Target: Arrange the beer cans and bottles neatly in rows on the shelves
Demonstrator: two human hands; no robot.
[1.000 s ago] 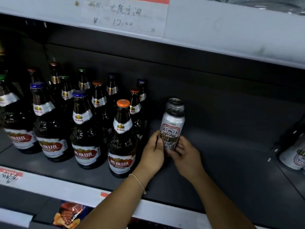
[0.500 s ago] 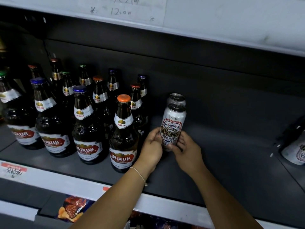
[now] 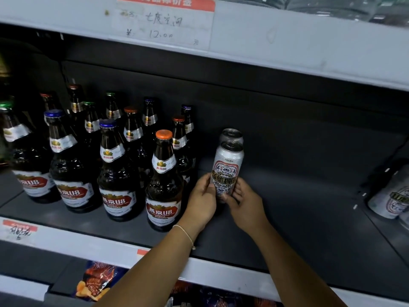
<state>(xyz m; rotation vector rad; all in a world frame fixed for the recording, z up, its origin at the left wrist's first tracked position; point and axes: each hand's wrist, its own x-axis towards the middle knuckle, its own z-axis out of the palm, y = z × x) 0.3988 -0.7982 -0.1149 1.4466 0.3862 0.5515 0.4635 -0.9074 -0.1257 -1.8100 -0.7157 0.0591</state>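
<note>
Both hands steady the front can on the shelf, close to the bottles.

The shelf [image 3: 287, 218] carries a block of bottles [image 3: 163, 180] in rows left of the front can [image 3: 227, 171], with more cans [image 3: 389, 202] well apart to its right, partly cut off by the frame edge. The front can stands upright, its print upside down, with a second can [image 3: 231, 136] touching or just behind it; I cannot tell which. The left hand [image 3: 202, 201] and the right hand [image 3: 245, 204] each curl fingers round the front can's lower sides, a pinching grip from both flanks. Risk, as I judge it: the left hand sits just beside the nearest bottle, so a sideways nudge could knock it; a hard push back could tip the second can.
</note>
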